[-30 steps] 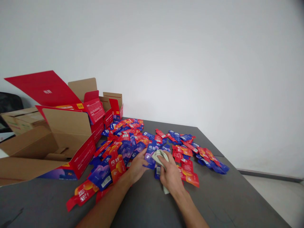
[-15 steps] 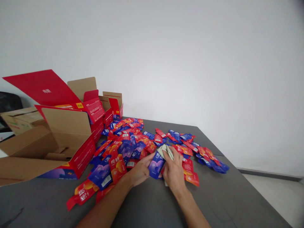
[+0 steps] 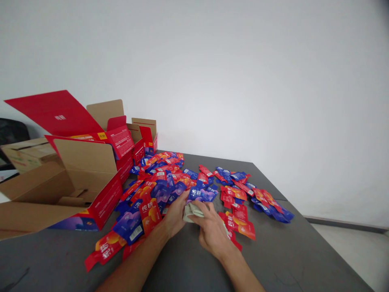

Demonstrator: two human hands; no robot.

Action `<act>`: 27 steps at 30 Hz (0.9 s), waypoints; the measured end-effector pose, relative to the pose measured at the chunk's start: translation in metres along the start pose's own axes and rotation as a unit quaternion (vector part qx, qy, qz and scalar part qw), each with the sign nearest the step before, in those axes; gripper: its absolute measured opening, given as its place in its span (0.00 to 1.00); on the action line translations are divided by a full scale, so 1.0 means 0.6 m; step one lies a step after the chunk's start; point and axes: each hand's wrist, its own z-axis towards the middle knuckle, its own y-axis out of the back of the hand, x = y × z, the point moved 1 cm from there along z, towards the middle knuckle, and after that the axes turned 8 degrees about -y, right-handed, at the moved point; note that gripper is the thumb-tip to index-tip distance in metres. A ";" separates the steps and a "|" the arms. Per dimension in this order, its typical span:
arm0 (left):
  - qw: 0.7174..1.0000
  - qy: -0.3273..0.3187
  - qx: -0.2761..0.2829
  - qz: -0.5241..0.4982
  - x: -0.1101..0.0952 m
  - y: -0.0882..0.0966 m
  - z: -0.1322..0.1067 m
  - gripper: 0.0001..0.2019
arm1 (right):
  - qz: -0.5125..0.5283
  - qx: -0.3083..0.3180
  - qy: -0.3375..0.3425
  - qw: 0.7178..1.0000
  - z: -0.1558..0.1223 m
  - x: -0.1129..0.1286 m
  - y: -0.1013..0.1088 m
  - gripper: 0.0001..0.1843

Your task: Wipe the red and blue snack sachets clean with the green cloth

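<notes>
My left hand (image 3: 176, 215) is closed on the near left edge of a blue pouch (image 3: 194, 193) printed with purple fruit. A folded pale cloth (image 3: 191, 213) is bunched in the fingers of my right hand (image 3: 212, 230), which presses it at the lower end of that pouch. Part of the pouch is covered by the cloth and fingers. Red pouches (image 3: 240, 224) with orange fruit lie just right of my right hand, one partly beneath it. To the left of my left hand, a red pouch (image 3: 150, 213) rests on a loose heap of red and blue ones.
Open red cardboard boxes (image 3: 106, 198) line the left side of the dark table (image 3: 267, 259), flaps raised. A plain brown carton (image 3: 30, 152) stands behind them. More pouches (image 3: 270, 202) lie in small piles toward the right edge. A white wall (image 3: 243, 81) rises behind.
My right hand and the cloth have moved down and left, from the pouch's upper end to its lower end. The pouch has shifted up and tilted; red pouches beside it are more exposed.
</notes>
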 end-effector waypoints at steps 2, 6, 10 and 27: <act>1.000 -0.011 -0.023 0.004 0.000 0.002 0.001 0.20 | 0.001 -0.022 -0.020 1.000 0.001 -0.008 -0.002 0.42; 0.999 -0.014 -0.029 0.013 -0.002 0.003 -0.005 0.21 | -0.005 -0.097 -0.089 0.991 0.001 -0.031 -0.015 0.37; 0.999 -0.006 -0.028 0.038 0.002 0.002 -0.011 0.21 | 0.009 -0.153 -0.145 0.977 -0.001 -0.058 -0.030 0.35; 0.962 -0.184 -0.152 0.134 0.002 0.035 0.002 0.28 | 0.178 -0.127 -0.138 0.966 -0.003 -0.058 -0.063 0.25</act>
